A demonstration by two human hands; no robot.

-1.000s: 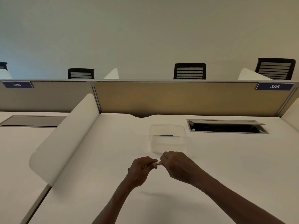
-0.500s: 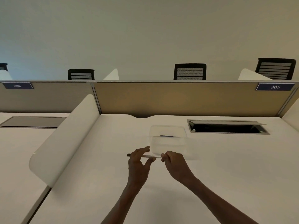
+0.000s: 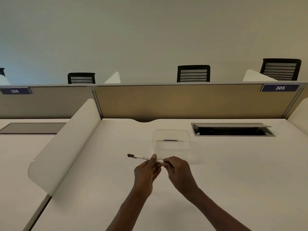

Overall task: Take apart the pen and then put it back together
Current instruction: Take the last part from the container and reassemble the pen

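A slim white pen (image 3: 142, 157) with a black cap end pointing left is held level above the white desk (image 3: 233, 172). My left hand (image 3: 146, 172) pinches the barrel near its middle between thumb and fingers. My right hand (image 3: 179, 172) grips the pen's right end, which is hidden inside its curled fingers. A small dark strip (image 3: 170, 140) lies in the clear plastic container (image 3: 171, 130) just behind the hands.
A curved white divider (image 3: 66, 139) rises along the desk's left side. A tan partition (image 3: 183, 102) closes the back. An open cable hatch (image 3: 233, 130) is set into the desk at the back right. Black chairs (image 3: 193, 73) stand beyond the partition.
The hands rose and moved forward toward the container. More of the pen now shows to the left of my left hand, which has shifted along the barrel toward my right hand.
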